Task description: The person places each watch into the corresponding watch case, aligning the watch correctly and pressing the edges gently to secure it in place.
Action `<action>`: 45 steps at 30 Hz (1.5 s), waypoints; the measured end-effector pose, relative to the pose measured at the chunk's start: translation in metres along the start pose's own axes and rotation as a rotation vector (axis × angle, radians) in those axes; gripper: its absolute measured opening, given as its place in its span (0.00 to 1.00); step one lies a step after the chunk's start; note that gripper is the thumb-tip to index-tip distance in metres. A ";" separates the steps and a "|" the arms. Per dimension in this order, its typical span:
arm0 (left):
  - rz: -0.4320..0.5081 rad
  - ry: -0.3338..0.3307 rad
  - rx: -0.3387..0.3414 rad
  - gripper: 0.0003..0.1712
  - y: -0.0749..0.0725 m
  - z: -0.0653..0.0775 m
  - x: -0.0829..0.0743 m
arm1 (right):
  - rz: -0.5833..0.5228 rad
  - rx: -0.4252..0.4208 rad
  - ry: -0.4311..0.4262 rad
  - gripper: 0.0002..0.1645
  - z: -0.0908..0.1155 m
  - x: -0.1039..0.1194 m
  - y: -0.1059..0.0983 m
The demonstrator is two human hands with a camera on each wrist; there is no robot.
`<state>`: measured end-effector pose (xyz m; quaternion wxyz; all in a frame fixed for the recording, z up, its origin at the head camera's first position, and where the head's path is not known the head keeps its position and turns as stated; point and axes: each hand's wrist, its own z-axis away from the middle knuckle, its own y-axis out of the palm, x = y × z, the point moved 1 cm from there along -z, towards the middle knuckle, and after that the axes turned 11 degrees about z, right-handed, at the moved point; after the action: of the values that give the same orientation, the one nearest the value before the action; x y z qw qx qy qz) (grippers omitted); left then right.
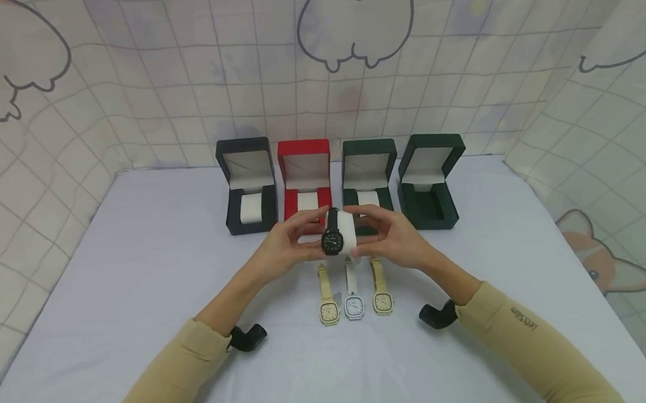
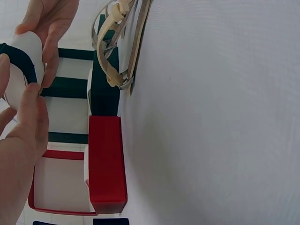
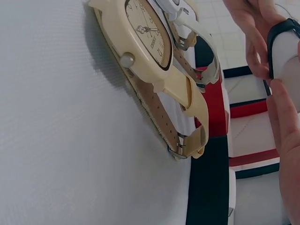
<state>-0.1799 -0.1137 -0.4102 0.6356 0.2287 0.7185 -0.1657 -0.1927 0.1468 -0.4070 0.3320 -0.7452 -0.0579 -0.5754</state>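
Above the table, a black wristwatch [image 1: 332, 242] is round the left end of a white watch cushion [image 1: 348, 231]. My left hand [image 1: 292, 238] pinches the watch and its strap from the left. From the other side, my right hand [image 1: 392, 236] grips the cushion between thumb and fingers. The dark strap [image 2: 21, 58] bends over the cushion in the left wrist view. Below the hands lie a cream watch [image 1: 329, 312], a white watch [image 1: 354, 306] and a yellowish watch [image 1: 383, 302], side by side with straps pointing away.
Along the back stand open boxes: a dark navy one [image 1: 268, 213], a red one [image 1: 290, 203], a green one [image 1: 350, 198] and another green one [image 1: 446, 205]. The first three hold white cushions; the far-right box has none. A patterned curtain [image 1: 264, 102] hangs behind.
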 end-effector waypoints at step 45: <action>-0.034 0.070 -0.001 0.52 0.015 -0.004 0.004 | 0.023 -0.040 -0.040 0.46 -0.004 -0.004 0.006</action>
<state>-0.1757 -0.0988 -0.4127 0.6073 0.2219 0.7442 -0.1678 -0.1944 0.1408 -0.4132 0.3226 -0.7636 -0.0444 -0.5575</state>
